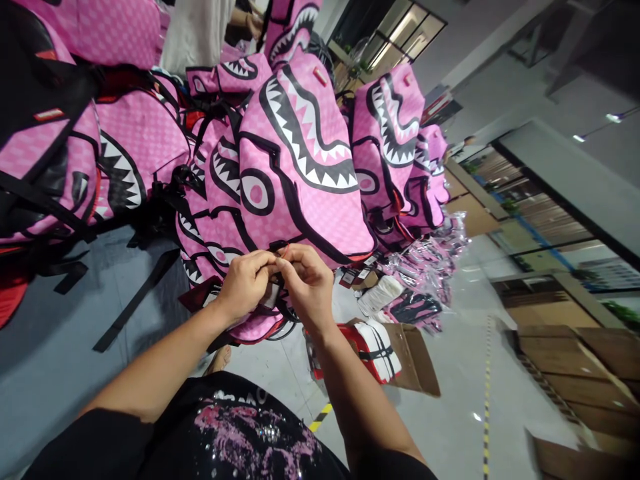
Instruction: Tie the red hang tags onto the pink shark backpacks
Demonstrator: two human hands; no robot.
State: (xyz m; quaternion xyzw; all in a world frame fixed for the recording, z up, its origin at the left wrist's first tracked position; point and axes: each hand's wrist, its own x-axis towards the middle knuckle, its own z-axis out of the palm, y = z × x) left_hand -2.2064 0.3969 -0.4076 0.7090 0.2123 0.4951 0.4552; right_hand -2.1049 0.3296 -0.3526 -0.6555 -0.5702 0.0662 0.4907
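Pink backpacks printed with toothy shark mouths are crowded together in front of me. The nearest pink backpack [320,153] leans with its mouth and round eye facing me. At its lower edge my left hand [249,279] and my right hand [307,280] meet, thumbs and fingertips pinched together. What they pinch is too small to make out; a thin reddish strand shows by the right fingertips. Below and left of my left hand is a dark hang tag [199,295]. Part of another pink bag [257,327] shows beneath my hands.
More pink backpacks [135,147] lie on the grey table [135,293] at left, with loose black straps. Plastic-wrapped pink bags [425,273] are piled at right. An opened cardboard box [417,360] stands on the floor beside a red-and-white bundle [377,350]. Another person's hand [254,27] shows behind.
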